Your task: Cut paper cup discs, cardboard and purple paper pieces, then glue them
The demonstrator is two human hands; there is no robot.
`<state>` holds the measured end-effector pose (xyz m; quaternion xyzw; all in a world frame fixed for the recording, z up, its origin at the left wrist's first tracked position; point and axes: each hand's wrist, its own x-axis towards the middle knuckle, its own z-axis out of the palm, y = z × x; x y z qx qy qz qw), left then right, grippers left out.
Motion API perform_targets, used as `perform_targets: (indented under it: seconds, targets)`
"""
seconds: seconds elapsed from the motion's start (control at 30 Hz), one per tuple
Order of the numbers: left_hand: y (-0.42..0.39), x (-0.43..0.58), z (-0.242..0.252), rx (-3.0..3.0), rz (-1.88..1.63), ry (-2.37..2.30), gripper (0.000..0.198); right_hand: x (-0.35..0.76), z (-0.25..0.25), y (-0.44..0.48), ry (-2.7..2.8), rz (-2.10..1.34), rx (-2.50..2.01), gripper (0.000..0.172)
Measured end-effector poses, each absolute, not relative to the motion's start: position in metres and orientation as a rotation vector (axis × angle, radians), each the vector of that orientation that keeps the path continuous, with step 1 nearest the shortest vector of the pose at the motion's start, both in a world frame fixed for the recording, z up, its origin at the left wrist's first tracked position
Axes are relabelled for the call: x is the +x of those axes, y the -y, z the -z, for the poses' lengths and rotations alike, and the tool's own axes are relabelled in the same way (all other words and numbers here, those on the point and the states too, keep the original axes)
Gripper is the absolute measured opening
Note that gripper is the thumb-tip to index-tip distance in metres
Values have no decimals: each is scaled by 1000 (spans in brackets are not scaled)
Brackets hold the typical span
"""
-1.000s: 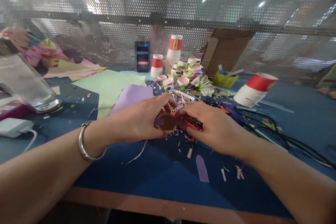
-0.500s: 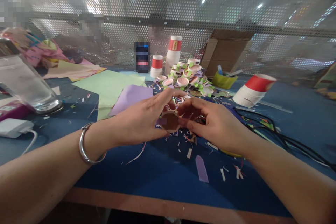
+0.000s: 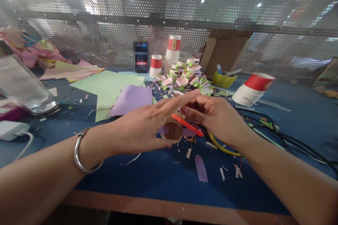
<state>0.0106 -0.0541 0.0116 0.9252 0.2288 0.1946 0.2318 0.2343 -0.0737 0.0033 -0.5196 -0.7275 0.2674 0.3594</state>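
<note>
My left hand point(image 3: 148, 123), with a silver bangle at the wrist, is closed around a small round brown disc point(image 3: 173, 132) with a pale rim and purple paper strips at its sides. Its forefinger stretches over toward my right hand point(image 3: 211, 114). An orange-red strip point(image 3: 188, 125) slants across the disc between the two hands. The fingers of my right hand are pinched together above the strip; what they hold is hidden. Below lie paper scraps and a loose purple strip point(image 3: 201, 168).
Behind the hands stands a pile of decorated discs point(image 3: 182, 81) beside stacked paper cups point(image 3: 173, 52). Green point(image 3: 105, 86) and purple sheets point(image 3: 133, 99) lie left, near a glass mug point(image 3: 29, 84). Black cables point(image 3: 280, 130) and tilted cups point(image 3: 253, 89) are at the right.
The orange-red strip now shows between my hands. The disc sits slightly lower, with purple paper visible on its right too. My left forefinger reaches further right, and the yellow loop is more exposed.
</note>
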Motion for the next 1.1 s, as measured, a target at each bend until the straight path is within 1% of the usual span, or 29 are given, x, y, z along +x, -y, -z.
perform_targets:
  seconds: [0.13,0.27,0.4,0.6,0.7,0.83,1.1]
  targets:
    - [55,10,-13,2558,-509,-602,99,237,-1,70,1819,-714,-1273,20]
    - [54,9,-15,2556,-472,-629,99,238,-1,69,1817,-660,-1259,18]
    - [52,8,-15,2535,-479,-679,104,241,0,67,1716,-605,-1258,15]
    - [47,6,-14,2530,-500,-713,98,244,0,62,1435,-640,-1233,16]
    - [45,5,-14,2571,-508,-739,96,245,-2,61,1373,-622,-1241,22]
    - [42,4,-14,2572,-498,-762,86,250,-1,59,1431,-510,-1286,25]
    - [38,3,-16,2684,-536,-904,56,264,0,45,1381,-385,-1321,21]
